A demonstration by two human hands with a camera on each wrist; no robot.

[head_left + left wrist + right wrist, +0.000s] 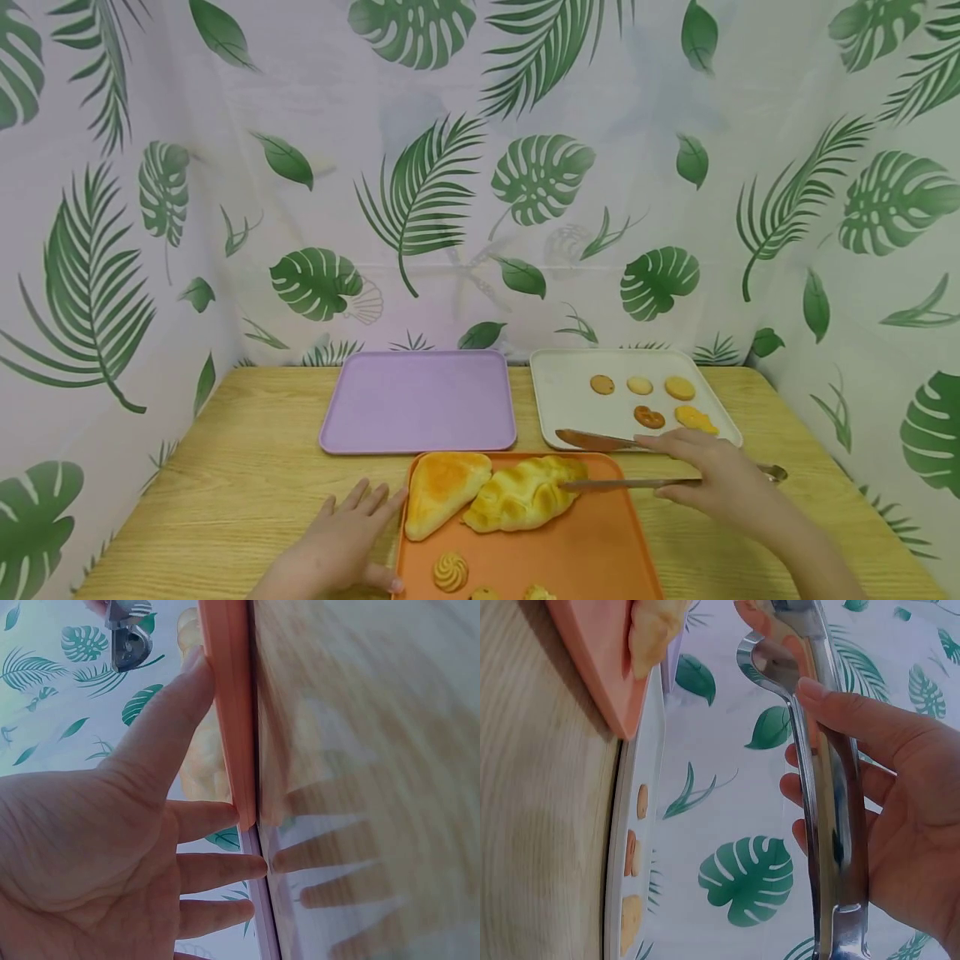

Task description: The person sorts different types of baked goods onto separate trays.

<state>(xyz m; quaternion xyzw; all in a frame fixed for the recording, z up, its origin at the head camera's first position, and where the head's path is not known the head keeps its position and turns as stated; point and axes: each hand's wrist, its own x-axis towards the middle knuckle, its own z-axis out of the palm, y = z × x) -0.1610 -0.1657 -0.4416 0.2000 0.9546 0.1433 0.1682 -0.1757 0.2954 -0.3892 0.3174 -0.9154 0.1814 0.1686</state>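
Observation:
In the head view my right hand (pixel 705 471) grips a pair of metal tongs (pixel 630 483), their arms spread apart. One tong tip lies by the right end of a braided bread loaf (pixel 521 496); the other hovers near the cream tray's front edge. The right wrist view shows my thumb and fingers around the tongs (pixel 825 787). My left hand (pixel 337 542), fingers spread, touches the left edge of the orange tray (pixel 592 550). On that tray are the loaf, a triangular bread (pixel 444 492), a swirl cookie (pixel 450 572) and partly cut-off pieces at the bottom.
A purple tray (pixel 420 404) stands at the back left of the wooden table (pixel 247 467). Beside it, the cream tray (pixel 562 392) carries several cookies, a pretzel (pixel 648 417) and a yellow piece (pixel 696 418). Leaf-print cloth (pixel 450 167) rises behind and at both sides.

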